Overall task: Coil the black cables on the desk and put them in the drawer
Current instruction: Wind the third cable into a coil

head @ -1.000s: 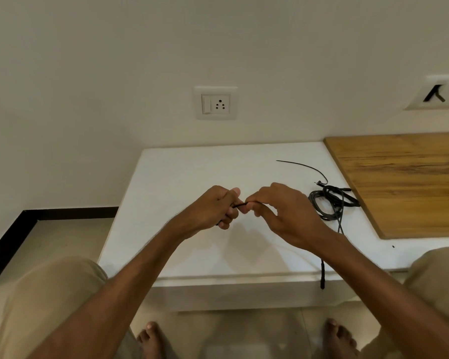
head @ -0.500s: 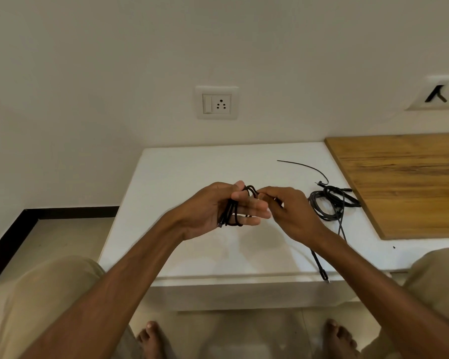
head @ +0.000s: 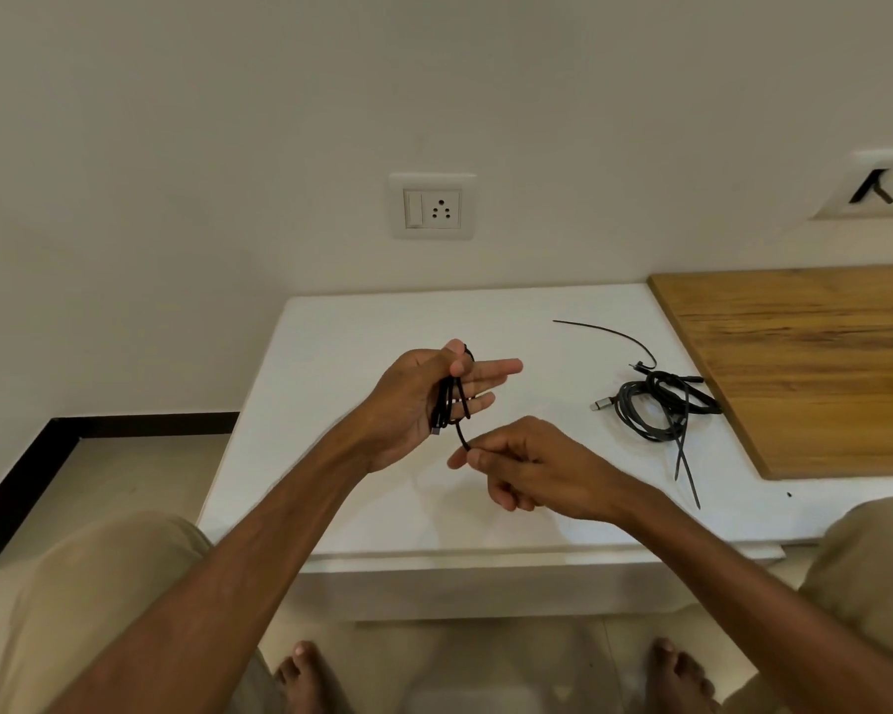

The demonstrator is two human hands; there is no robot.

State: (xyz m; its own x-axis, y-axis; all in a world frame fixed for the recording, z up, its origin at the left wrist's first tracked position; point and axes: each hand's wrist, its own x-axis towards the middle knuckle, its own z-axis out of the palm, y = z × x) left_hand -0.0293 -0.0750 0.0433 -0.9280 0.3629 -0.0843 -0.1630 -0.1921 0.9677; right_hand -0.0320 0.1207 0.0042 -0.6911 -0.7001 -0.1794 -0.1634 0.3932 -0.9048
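Hanging looped over left hand, thin black cable.

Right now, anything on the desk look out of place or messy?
Only the loose cable bundle by the wooden board: tangled, not coiled, with two thin strands trailing toward the front edge of the desk. Nothing looks damaged or spilled.

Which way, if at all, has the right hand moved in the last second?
Yes: the right hand has moved toward the white desk's near edge, away from the wall socket, pinching the black cable.
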